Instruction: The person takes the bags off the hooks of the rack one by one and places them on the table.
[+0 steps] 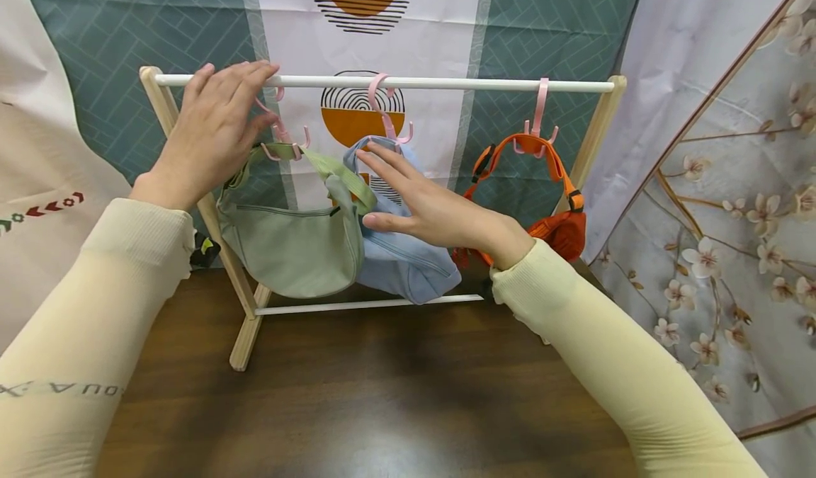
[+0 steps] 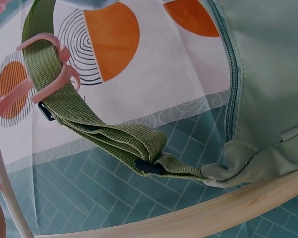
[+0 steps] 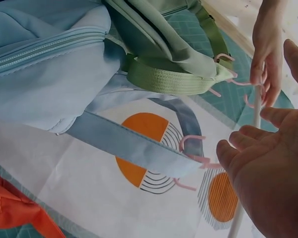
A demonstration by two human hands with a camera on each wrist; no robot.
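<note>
My left hand (image 1: 219, 113) lies over the left end of the white rail (image 1: 446, 83), fingers stretched along it and thumb beside a pink hook (image 1: 280, 132). From that hook a sage-green bag (image 1: 290, 248) hangs by its green strap (image 2: 74, 99). My right hand (image 1: 440, 205) is spread out in front of a light blue bag (image 1: 408, 258), holding nothing; its fingers overlap the blue strap in the head view. The blue bag hangs from the middle pink hook (image 1: 381, 103), tilted, partly behind the green bag.
An orange bag (image 1: 561, 234) hangs from a third pink hook (image 1: 539, 110) at the right, partly hidden by my right wrist. The rack's wooden legs (image 1: 245, 336) stand on a dark brown table (image 1: 370, 393). Patterned cloth (image 1: 561, 18) hangs behind; a floral curtain (image 1: 720, 251) is at the right.
</note>
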